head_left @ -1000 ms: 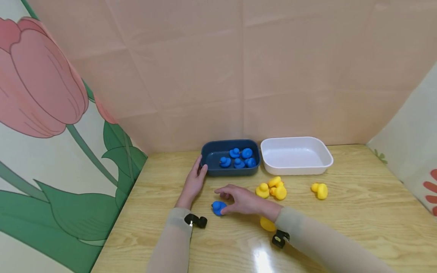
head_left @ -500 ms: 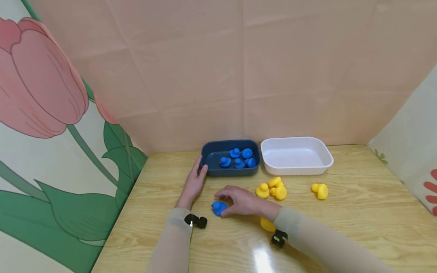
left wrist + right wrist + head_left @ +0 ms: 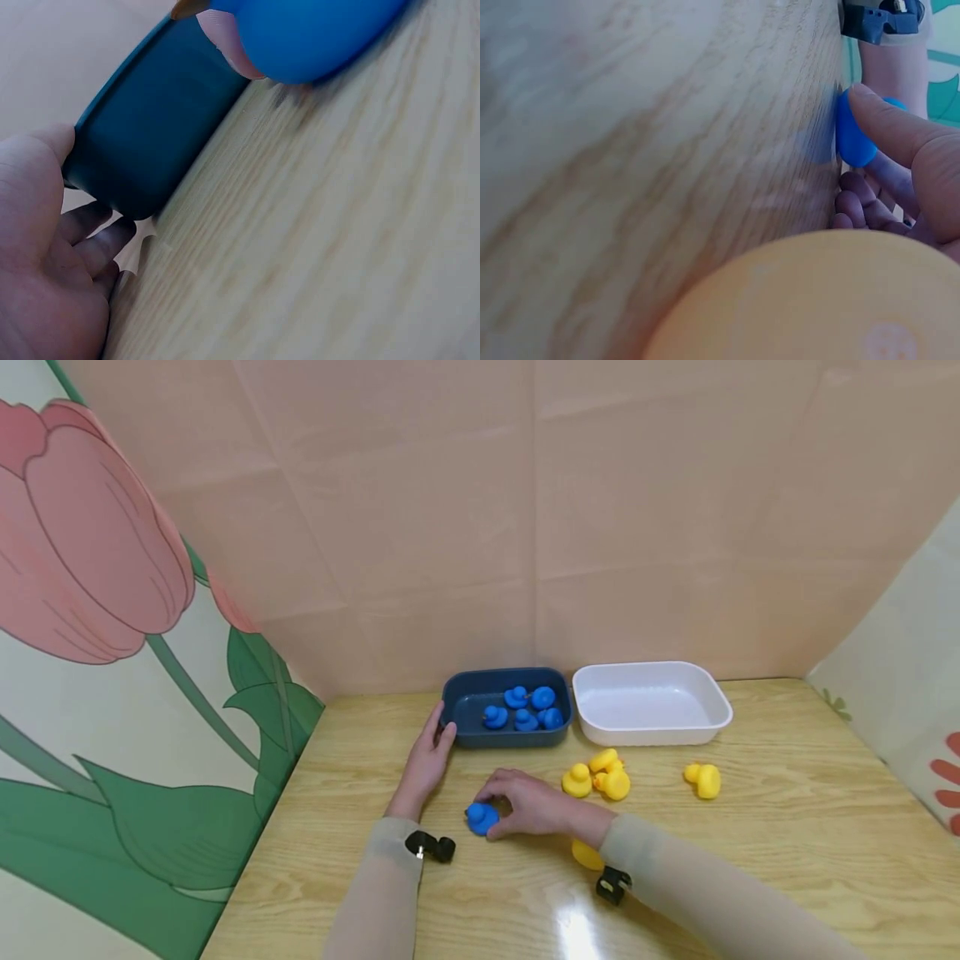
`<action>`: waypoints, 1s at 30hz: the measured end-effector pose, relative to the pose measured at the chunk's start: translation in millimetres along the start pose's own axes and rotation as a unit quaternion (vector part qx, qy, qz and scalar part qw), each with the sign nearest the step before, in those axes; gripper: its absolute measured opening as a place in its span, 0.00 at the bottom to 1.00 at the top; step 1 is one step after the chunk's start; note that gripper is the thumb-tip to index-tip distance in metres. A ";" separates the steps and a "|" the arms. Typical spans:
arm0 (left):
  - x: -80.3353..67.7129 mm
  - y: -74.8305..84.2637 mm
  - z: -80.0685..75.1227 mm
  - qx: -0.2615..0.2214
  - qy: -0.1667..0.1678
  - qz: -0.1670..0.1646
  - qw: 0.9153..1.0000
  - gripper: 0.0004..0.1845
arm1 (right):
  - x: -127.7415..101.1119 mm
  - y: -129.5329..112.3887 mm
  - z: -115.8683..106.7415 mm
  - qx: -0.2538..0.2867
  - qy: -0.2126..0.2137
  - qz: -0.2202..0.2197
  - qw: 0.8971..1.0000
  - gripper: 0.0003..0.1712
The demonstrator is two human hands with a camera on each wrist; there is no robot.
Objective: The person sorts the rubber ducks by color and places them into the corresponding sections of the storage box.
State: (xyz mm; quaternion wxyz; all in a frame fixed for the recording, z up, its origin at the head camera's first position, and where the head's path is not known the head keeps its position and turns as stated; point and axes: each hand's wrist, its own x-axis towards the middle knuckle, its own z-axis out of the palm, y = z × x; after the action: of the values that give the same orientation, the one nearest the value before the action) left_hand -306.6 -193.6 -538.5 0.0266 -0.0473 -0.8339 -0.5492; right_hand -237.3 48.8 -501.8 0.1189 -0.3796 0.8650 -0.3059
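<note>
A blue rubber duck [image 3: 481,818] sits on the table, its head toward the left. My right hand [image 3: 528,804] pinches it between thumb and fingers; in the right wrist view the thumb [image 3: 889,124] lies across the duck's side [image 3: 855,139]. At the back, a dark blue tray [image 3: 510,739] holds several more blue ducks [image 3: 495,717]. My left hand [image 3: 426,764] rests against that tray's front left corner with fairly straight fingers. The left wrist view shows this hand [image 3: 45,247] touching the tray's wall [image 3: 150,127].
A white tray [image 3: 652,735] stands right of the dark one. Several yellow ducks [image 3: 577,780] cluster in front of it, with another yellow duck [image 3: 705,780] farther right. One more yellow duck [image 3: 587,855] lies partly hidden beneath my right forearm. A pink backdrop [image 3: 480,527] rises behind.
My right fingers have closed in around the blue duck, from spread apart to pinching it. The left hand and both trays have stayed put.
</note>
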 end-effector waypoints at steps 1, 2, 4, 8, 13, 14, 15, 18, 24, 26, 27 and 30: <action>0.0 -0.4 0.0 0.001 0.000 0.001 1.000 0.42 | -0.1 -0.1 0.0 -0.002 0.000 0.000 1.000 0.26; 0.0 -0.6 -0.2 0.001 0.000 0.001 1.000 0.42 | -0.2 -0.2 0.0 -0.004 0.001 0.000 1.000 0.26; -0.2 -0.9 -0.2 0.000 0.000 0.002 1.000 0.42 | -0.5 -0.5 0.2 -0.006 0.002 -0.002 1.000 0.26; -0.6 -1.1 -0.1 -0.004 -0.001 0.005 1.000 0.41 | -0.6 0.1 0.6 -0.008 0.001 0.006 1.000 0.26; -1.4 -1.3 0.1 -0.001 0.000 0.004 1.000 0.40 | -0.6 0.1 -0.3 0.006 0.000 0.026 1.000 0.26; -1.7 -1.2 0.2 0.000 0.000 0.004 1.000 0.41 | -0.9 -0.2 -0.8 0.009 0.002 0.027 1.000 0.26; -1.9 -1.4 0.2 0.001 0.000 0.003 1.000 0.41 | -1.2 -0.8 -1.7 0.015 0.003 0.029 0.999 0.26; -2.2 -1.2 0.2 0.001 -0.001 0.000 1.000 0.42 | -2.9 -2.5 -4.9 0.025 0.006 0.036 0.999 0.26; -0.5 0.1 -0.2 0.001 -0.001 -0.001 1.000 0.43 | -6.6 -7.3 -17.1 0.037 0.028 0.056 0.997 0.26; -0.5 0.8 -0.4 0.002 0.000 0.000 1.000 0.43 | -7.2 -8.6 -22.2 0.037 0.039 0.055 0.997 0.26; -0.3 0.8 -0.4 0.002 0.000 0.000 1.000 0.42 | -7.6 -9.1 -24.9 0.036 0.045 0.056 0.997 0.26; -0.7 1.7 -0.5 0.001 0.000 0.001 1.000 0.42 | -7.8 -9.2 -33.0 0.033 0.065 0.054 0.996 0.28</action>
State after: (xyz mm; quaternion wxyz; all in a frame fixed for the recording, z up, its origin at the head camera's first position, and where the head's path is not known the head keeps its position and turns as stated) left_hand -305.6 -193.5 -536.8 0.0273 -0.0486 -0.8343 -0.5485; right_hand -241.1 64.1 -470.4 0.0913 -0.3074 0.8795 -0.3517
